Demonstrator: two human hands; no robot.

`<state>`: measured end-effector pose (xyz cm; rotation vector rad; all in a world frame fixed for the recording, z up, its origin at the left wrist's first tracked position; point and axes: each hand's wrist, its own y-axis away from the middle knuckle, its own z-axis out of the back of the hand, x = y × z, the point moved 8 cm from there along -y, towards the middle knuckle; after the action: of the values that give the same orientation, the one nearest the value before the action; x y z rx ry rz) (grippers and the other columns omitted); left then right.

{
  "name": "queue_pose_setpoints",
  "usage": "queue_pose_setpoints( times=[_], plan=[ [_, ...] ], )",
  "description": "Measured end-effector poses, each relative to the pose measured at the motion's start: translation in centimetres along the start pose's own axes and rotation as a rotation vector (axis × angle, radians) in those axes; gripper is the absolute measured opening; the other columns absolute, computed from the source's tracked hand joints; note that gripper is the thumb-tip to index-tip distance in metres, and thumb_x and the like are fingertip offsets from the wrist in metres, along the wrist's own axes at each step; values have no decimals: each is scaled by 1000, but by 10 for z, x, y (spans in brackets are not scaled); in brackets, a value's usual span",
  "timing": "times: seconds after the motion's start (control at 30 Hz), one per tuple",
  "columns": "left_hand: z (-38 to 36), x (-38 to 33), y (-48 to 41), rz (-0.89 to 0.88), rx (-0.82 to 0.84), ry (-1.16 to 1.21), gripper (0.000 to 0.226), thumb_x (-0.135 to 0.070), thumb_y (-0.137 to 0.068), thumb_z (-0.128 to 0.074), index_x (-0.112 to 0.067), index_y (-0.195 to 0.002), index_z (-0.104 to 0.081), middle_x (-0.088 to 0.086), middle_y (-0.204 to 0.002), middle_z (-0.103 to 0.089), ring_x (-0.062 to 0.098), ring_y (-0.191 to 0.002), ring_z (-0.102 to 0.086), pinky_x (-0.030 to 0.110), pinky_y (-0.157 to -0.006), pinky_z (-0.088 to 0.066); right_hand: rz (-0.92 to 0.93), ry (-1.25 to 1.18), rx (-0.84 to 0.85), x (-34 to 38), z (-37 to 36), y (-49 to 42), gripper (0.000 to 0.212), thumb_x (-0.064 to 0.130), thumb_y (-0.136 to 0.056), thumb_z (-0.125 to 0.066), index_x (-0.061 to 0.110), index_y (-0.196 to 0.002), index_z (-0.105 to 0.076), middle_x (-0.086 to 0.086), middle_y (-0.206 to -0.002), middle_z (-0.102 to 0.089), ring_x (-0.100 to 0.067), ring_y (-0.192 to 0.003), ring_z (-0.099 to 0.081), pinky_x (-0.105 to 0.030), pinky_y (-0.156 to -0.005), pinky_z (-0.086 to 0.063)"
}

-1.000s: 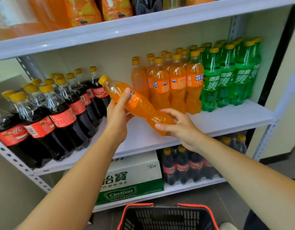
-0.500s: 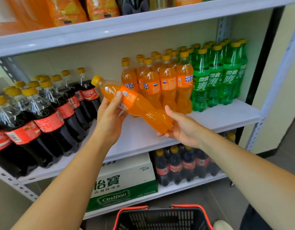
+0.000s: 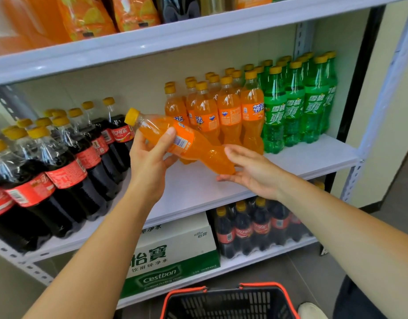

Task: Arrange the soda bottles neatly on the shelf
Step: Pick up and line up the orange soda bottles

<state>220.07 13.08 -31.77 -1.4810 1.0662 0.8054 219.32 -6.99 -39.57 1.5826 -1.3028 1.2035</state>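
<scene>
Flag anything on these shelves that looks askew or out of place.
Only one orange soda bottle: it lies tilted, cap up-left, above the middle shelf instead of standing. The left hand grips its label; the right hand supports its base. The shelved bottles stand upright in rows.

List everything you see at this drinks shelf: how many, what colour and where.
White metal shelf rack: one, white, three levels in view.
Tilted orange soda bottle with yellow cap: one, orange, in front of middle level.
Standing orange soda bottles: many, orange, middle level, centre.
Green soda bottles: many, green, middle level, right.
Dark cola bottles: many, black with red labels, middle level, left.
Lower cola bottles: several, black, bottom level, right.
Cardboard carton: one, white and green, bottom level.
Plastic basket: one, black with red rim, floor.
Orange packs: several, orange, top level.
Left hand: grips tilted bottle's upper half.
Right hand: open, under its base.
</scene>
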Motion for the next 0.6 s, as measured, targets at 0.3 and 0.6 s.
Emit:
queue_pose_setpoints(
  times=[0.3,0.6],
  plan=[
    [-35,-17,23,-208,194,-119,41,-13,-86,-81,-36,-116,-66,-5,-110,-77,15,-105,-73,28,-81,-59,460,684,-52,40,-33,16,82,23,-78,-87,24,-148,-45,9,-140,-56,-2,-123,-56,-13,-96,-48],
    [-46,-50,31,-338,231,-229,34,-36,-89,-75,-44,-121,-68,-7,-117,-75,13,-113,-69,27,-88,-57,509,513,-40,40,-37,25,79,4,-78,-84,10,-146,-46,-7,-139,-59,-18,-126,-59,-37,-101,-54]
  ],
)
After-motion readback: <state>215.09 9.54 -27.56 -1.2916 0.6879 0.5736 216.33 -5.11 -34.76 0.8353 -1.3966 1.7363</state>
